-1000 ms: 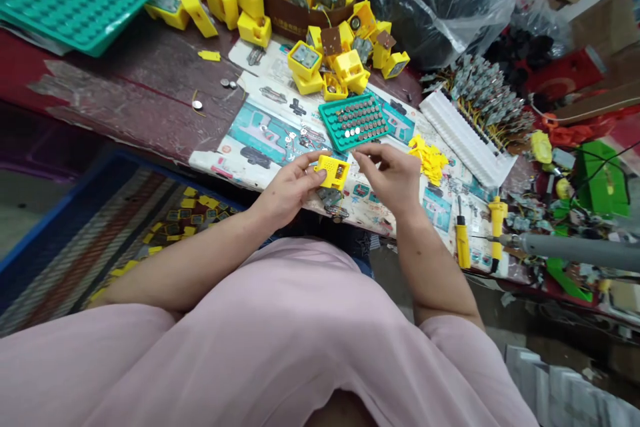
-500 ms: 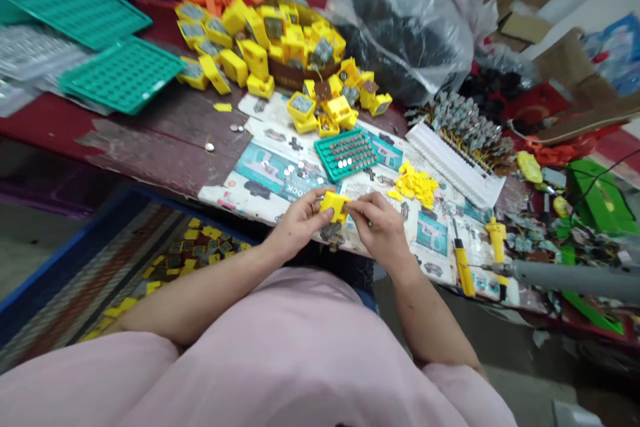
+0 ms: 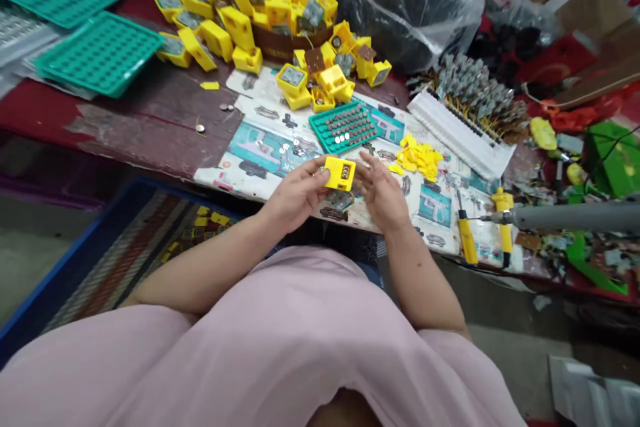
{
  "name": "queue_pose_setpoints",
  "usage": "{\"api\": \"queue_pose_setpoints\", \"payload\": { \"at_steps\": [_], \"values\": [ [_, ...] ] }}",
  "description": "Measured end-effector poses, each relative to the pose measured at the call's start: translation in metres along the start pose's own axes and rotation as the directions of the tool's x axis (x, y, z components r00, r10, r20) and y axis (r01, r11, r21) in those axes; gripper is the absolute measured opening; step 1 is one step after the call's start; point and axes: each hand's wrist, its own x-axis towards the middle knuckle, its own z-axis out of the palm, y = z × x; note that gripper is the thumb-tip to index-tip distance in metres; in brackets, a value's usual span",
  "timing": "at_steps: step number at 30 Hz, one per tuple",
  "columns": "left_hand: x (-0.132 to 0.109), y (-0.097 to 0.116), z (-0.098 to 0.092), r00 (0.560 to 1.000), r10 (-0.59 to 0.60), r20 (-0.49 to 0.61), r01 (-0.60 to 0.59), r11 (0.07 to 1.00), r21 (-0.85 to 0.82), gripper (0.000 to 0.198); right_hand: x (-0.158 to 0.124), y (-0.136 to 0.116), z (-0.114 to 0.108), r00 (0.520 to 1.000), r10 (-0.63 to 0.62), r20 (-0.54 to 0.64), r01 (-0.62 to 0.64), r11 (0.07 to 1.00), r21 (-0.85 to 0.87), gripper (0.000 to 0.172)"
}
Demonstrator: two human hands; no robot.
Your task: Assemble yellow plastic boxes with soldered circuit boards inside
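Note:
A small yellow plastic case (image 3: 337, 172) is held by my left hand (image 3: 298, 195), thumb on its face. Small round metal cells show in the slot at the case's right side. My right hand (image 3: 384, 195) is just right of the case, fingers spread and apart from it, with nothing visible in them. Below the case, between my hands, a grey part (image 3: 341, 200) shows partly. Beyond my hands lies a teal tray (image 3: 319, 125) of button cells, several of them shiny. A heap of flat yellow pieces (image 3: 419, 157) lies to its right.
Yellow cases fill a round brown bowl (image 3: 290, 48) and surround it. At right are a white rack (image 3: 457, 133) with wired grey parts, a yellow screwdriver (image 3: 467, 237) and a soldering iron (image 3: 565, 215). Green trays (image 3: 103, 53) lie at left. A blue-rimmed bin (image 3: 65, 280) stands below.
My right hand has drawn away from the case, and its fingers have parted. The case is now turned so its slot faces up. The whole view has shifted slightly.

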Motion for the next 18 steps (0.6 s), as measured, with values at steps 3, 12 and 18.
{"api": "queue_pose_setpoints", "payload": {
  "at_steps": [3, 12, 18],
  "values": [
    [-0.003, 0.008, 0.004, 1.0, -0.03, -0.005, 0.03, 1.0, -0.009, 0.043, -0.012, -0.002, -0.003, 0.966, 0.143, 0.216, -0.156, 0.987, 0.045, 0.073],
    [-0.005, 0.007, 0.012, 0.998, 0.052, -0.024, -0.051, 0.998, 0.023, 0.053, -0.034, -0.011, -0.001, 0.954, 0.197, 0.226, -0.236, 0.958, 0.163, 0.06],
    [-0.002, 0.001, 0.009, 0.986, 0.15, -0.068, -0.141, 0.983, 0.119, 0.063, -0.04, -0.015, -0.003, 0.957, 0.199, 0.212, -0.236, 0.957, 0.167, 0.054]
  ]
}}
